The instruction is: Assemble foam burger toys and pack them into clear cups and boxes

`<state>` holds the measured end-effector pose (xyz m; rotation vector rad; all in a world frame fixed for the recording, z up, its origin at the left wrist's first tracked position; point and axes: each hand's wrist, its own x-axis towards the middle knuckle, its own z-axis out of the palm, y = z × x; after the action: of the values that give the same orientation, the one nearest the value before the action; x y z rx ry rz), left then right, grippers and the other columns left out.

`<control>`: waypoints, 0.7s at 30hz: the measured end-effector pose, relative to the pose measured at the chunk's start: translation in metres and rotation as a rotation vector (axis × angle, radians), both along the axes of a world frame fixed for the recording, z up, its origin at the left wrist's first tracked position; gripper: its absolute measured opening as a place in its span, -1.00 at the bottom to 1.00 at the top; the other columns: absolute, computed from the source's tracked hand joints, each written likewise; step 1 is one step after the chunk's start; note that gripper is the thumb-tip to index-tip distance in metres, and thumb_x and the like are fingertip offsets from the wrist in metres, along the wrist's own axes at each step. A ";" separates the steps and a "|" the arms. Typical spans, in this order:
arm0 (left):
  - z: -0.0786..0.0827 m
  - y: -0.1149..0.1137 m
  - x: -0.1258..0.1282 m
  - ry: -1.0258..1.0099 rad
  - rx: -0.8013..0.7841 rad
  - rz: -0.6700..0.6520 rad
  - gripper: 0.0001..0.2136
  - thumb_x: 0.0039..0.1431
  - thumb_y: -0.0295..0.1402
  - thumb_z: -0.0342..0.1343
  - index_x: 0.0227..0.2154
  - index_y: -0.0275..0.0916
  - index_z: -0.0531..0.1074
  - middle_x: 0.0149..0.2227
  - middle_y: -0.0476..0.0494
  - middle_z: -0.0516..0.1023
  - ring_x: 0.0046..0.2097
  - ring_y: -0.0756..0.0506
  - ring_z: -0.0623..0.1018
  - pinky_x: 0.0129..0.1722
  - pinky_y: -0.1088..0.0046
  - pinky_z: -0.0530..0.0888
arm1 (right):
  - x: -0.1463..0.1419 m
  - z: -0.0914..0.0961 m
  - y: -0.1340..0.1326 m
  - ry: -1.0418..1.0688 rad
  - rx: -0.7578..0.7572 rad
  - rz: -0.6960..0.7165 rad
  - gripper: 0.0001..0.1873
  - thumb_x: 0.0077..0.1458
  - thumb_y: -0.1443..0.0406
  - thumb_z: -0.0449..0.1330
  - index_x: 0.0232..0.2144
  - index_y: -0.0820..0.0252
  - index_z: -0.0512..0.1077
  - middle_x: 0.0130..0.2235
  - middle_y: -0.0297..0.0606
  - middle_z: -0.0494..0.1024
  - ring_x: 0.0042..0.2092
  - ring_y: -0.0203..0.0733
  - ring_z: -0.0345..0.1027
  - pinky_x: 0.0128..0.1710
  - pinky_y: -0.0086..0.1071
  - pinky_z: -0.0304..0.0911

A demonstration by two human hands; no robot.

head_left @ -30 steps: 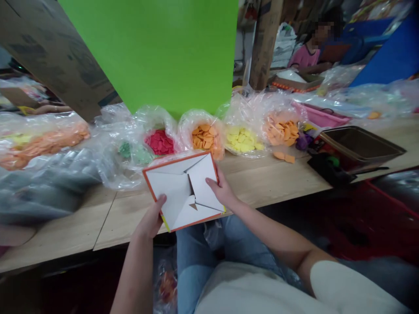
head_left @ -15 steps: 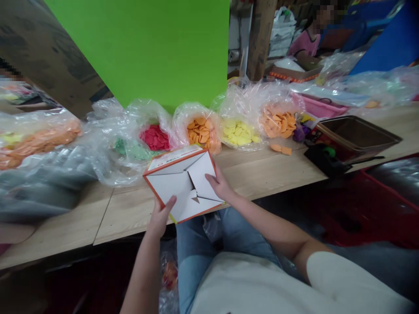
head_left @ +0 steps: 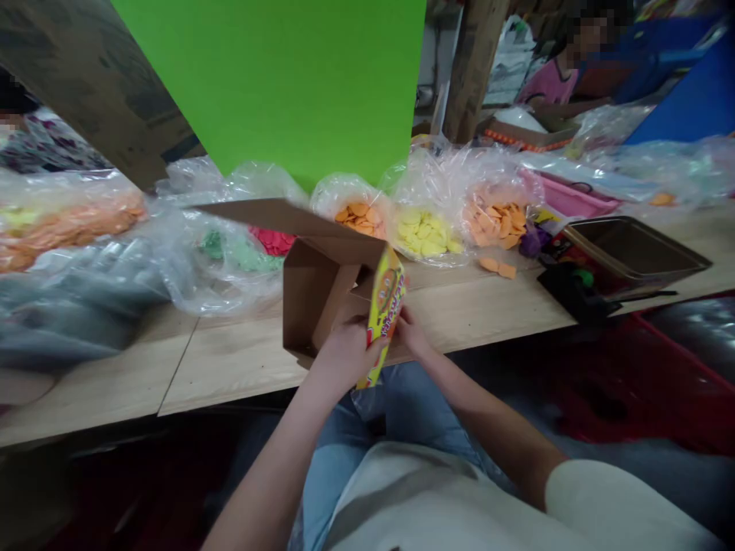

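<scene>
An open cardboard box (head_left: pixel 310 283), brown inside, lies tilted at the table's front edge with its mouth towards me and to the left. One flap sticks up at the back, and its near side has a yellow printed face (head_left: pixel 386 310). My left hand (head_left: pixel 347 348) grips the box by that near wall, the fingers inside and the thumb on the printed face. On the right side of the box, my right hand (head_left: pixel 409 333) is closed against it; its fingertips are partly hidden behind the printed panel.
Behind the box, clear bags hold red (head_left: pixel 272 241), green (head_left: pixel 241 252), orange (head_left: pixel 361 218) and yellow pieces (head_left: pixel 425 232). A tape dispenser (head_left: pixel 577 291) and a brown bin (head_left: pixel 637 249) stand right. Bagged grey items (head_left: pixel 109 306) lie left. A green panel (head_left: pixel 276 84) rises behind. Co-workers sit beyond.
The box has turned over: its white folded bottom faced me before, and now its open brown inside shows. My left hand has moved right, from the corner to the near wall.
</scene>
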<state>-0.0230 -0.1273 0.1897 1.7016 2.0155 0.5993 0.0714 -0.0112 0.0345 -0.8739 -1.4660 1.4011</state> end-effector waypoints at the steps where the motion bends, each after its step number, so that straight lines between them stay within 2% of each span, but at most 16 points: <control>1: -0.009 0.009 0.002 0.086 -0.016 -0.048 -0.68 0.06 -0.17 0.03 -0.28 -0.33 0.47 -0.25 -0.33 0.52 -0.20 -0.25 0.51 -0.18 0.25 0.41 | 0.014 -0.003 0.005 -0.002 -0.015 -0.065 -0.71 -0.02 0.18 0.05 -0.25 0.21 0.34 -0.38 -0.28 0.49 -0.42 -0.23 0.37 -0.44 -0.31 0.34; 4: -0.032 0.017 -0.005 0.085 -0.018 -0.142 -0.62 0.04 -0.12 0.04 -0.21 -0.32 0.44 -0.18 -0.33 0.49 -0.11 -0.23 0.47 -0.11 0.30 0.37 | 0.066 -0.007 0.015 -0.010 -0.047 -0.278 -0.68 0.00 0.25 -0.03 -0.16 0.18 0.26 -0.34 -0.28 0.42 -0.43 -0.29 0.32 -0.46 -0.34 0.32; 7: -0.037 0.013 -0.037 0.064 -0.005 -0.094 -0.62 0.18 -0.14 -0.16 -0.06 -0.23 0.35 -0.06 -0.22 0.46 -0.03 -0.13 0.43 -0.05 0.38 0.32 | 0.114 0.000 0.013 -0.106 -0.013 -0.453 -0.70 -0.02 0.31 -0.01 -0.17 0.19 0.28 -0.31 -0.24 0.40 -0.38 -0.27 0.32 -0.40 -0.30 0.31; 9: -0.037 0.016 -0.068 0.128 -0.111 0.006 -0.65 0.18 -0.18 -0.17 -0.12 -0.22 0.38 -0.14 -0.21 0.50 -0.11 -0.14 0.47 -0.12 0.38 0.35 | 0.130 0.013 0.005 -0.209 0.124 -0.513 -0.73 0.00 0.33 0.00 -0.19 0.20 0.31 -0.30 -0.20 0.40 -0.32 -0.20 0.33 -0.32 -0.22 0.31; 11: -0.040 0.027 -0.094 0.176 -0.236 0.034 -0.68 0.11 -0.17 -0.09 -0.23 -0.24 0.43 -0.27 -0.21 0.54 -0.22 -0.16 0.51 -0.25 0.39 0.37 | 0.131 0.036 -0.005 -0.303 0.365 -0.484 -0.75 0.03 0.36 -0.01 -0.21 0.18 0.34 -0.29 -0.18 0.42 -0.25 -0.14 0.33 -0.23 -0.14 0.29; 13: -0.048 0.044 -0.106 0.183 -0.322 0.008 -0.68 0.06 -0.13 -0.04 -0.33 -0.25 0.46 -0.38 -0.20 0.55 -0.32 -0.17 0.52 -0.35 0.41 0.37 | 0.116 0.064 -0.014 -0.361 0.633 -0.361 -0.75 0.03 0.41 -0.01 -0.23 0.14 0.36 -0.27 -0.18 0.43 -0.19 -0.11 0.32 -0.16 -0.11 0.26; 16: -0.060 0.067 -0.098 0.176 -0.413 -0.059 -0.72 0.04 -0.15 -0.01 -0.34 -0.23 0.46 -0.43 -0.14 0.55 -0.41 -0.11 0.52 -0.43 0.45 0.35 | 0.075 0.110 -0.016 -0.444 0.904 -0.061 -0.70 0.05 0.44 -0.03 -0.18 0.11 0.36 -0.24 -0.19 0.45 -0.15 -0.11 0.31 -0.11 -0.14 0.26; 19: -0.064 0.079 -0.076 0.181 -0.458 -0.142 -0.80 0.02 -0.28 0.04 -0.31 -0.22 0.46 -0.37 -0.12 0.56 -0.39 -0.07 0.52 -0.39 0.48 0.37 | 0.023 0.139 0.003 -0.795 1.015 0.244 -0.75 0.08 0.42 -0.01 -0.23 0.18 0.40 -0.27 -0.14 0.48 -0.17 -0.07 0.34 -0.16 -0.15 0.29; 21: -0.063 0.082 -0.062 0.208 -0.468 -0.174 -0.80 0.08 -0.28 0.01 -0.32 -0.27 0.46 -0.31 -0.18 0.55 -0.32 -0.08 0.52 -0.31 0.43 0.38 | -0.009 0.142 0.026 -1.155 0.975 0.454 -0.82 0.03 0.43 0.07 -0.32 0.22 0.45 -0.31 -0.09 0.51 -0.22 -0.01 0.38 -0.23 -0.12 0.31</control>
<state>-0.0854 -0.0457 0.1271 1.6679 1.9176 -0.1107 0.0625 0.0143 0.1760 -0.6860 -2.9637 0.1450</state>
